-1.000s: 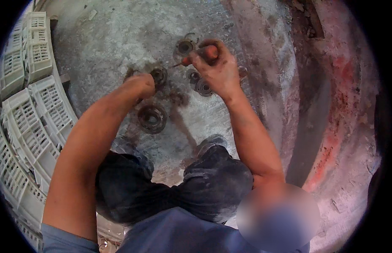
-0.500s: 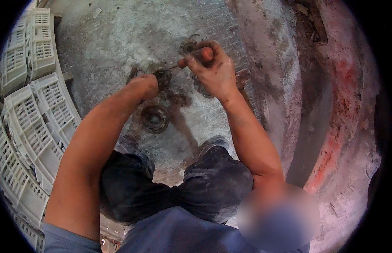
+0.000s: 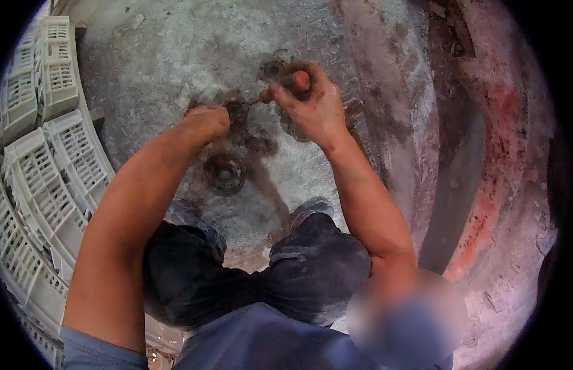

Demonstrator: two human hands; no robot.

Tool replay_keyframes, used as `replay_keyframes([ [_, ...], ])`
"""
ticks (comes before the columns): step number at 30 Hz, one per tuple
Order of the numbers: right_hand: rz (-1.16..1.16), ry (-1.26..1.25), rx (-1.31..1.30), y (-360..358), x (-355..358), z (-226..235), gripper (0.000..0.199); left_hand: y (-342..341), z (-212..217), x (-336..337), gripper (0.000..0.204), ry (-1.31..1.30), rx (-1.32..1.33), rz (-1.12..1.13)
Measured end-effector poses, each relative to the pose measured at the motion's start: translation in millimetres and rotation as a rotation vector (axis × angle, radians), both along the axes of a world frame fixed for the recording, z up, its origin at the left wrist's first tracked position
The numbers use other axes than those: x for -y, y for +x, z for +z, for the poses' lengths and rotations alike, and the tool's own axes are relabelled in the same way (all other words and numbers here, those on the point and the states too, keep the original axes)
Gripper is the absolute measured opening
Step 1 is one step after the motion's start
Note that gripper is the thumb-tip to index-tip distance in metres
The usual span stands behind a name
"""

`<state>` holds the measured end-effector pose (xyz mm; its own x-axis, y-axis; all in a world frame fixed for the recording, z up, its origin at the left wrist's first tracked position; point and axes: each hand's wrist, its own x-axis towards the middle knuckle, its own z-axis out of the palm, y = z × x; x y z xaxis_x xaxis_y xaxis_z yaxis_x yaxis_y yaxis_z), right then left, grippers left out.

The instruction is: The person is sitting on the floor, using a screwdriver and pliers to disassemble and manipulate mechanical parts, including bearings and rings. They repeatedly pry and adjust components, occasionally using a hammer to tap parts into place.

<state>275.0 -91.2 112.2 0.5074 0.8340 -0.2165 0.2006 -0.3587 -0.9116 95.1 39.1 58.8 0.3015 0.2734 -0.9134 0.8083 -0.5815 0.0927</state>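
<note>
My right hand [image 3: 311, 102] is closed around an orange-handled tool [image 3: 300, 80] whose thin shaft points left to a rusty round metal part [image 3: 237, 111] on the concrete floor. My left hand [image 3: 206, 120] rests on that part and covers its left side. More rusty ring-shaped parts lie about: one [image 3: 225, 172] just below my left hand, one [image 3: 273, 69] above my right hand, another [image 3: 294, 128] partly hidden under my right wrist. I am crouching, with my dark trousers and shoes below.
White plastic lattice crates [image 3: 46, 166] are stacked along the left edge. A worn wall with reddish paint marks [image 3: 483, 203] curves along the right. The grey concrete floor [image 3: 175, 49] is stained and dusty around the parts.
Both hands have stayed on the same rusty part; my right hand with the tool shifted slightly left and down toward it. The view has drifted a little.
</note>
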Motion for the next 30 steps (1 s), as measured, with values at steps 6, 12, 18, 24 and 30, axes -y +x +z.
replay_keyframes([
  [6,-0.044,0.037,-0.098,1,0,-13,0.041,-4,-16,12,0.032,0.204,-0.034,0.133],
  [12,-0.088,0.16,-0.386,2,3,-10,0.039,0,-14,0,0.032,0.062,-0.033,-0.135],
  [18,-0.069,0.079,-0.194,5,13,-12,0.04,11,-11,-4,0.032,0.034,-0.058,-0.161],
  [24,-0.094,0.052,-0.107,9,20,-17,0.043,25,-13,-5,0.032,0.008,-0.147,-0.188],
  [30,-0.082,0.046,-0.172,10,27,-25,0.045,22,-12,-5,0.036,-0.041,-0.178,-0.145],
])
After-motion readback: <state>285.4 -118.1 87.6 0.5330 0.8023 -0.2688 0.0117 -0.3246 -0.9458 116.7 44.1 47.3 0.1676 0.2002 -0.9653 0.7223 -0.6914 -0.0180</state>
